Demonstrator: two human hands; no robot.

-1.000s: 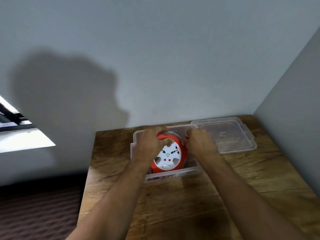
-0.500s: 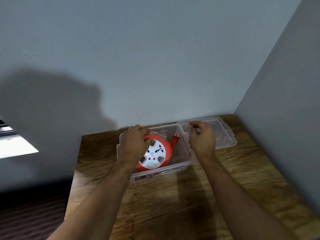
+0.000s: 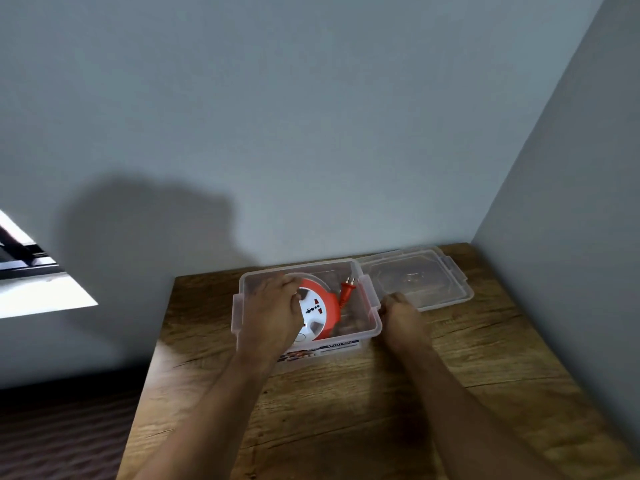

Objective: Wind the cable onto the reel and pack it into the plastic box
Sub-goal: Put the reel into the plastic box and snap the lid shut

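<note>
An orange and white cable reel (image 3: 320,311) lies tilted inside the clear plastic box (image 3: 369,299) at the back of the wooden table. Its orange plug (image 3: 347,291) sticks up in the box's right half. My left hand (image 3: 273,313) reaches into the box and grips the reel's left side. My right hand (image 3: 401,318) rests outside the box against its right wall, fingers curled. The box's clear lid (image 3: 420,278) lies flat just right of the box.
The wooden table (image 3: 346,403) stands in a corner, with a grey wall behind and another on the right. The table's left edge drops to a dark floor (image 3: 62,434).
My right hand has let go of the reel, gone over to the lid, then come back beside the box's right wall. My left hand stayed on the reel. The plug now shows.
</note>
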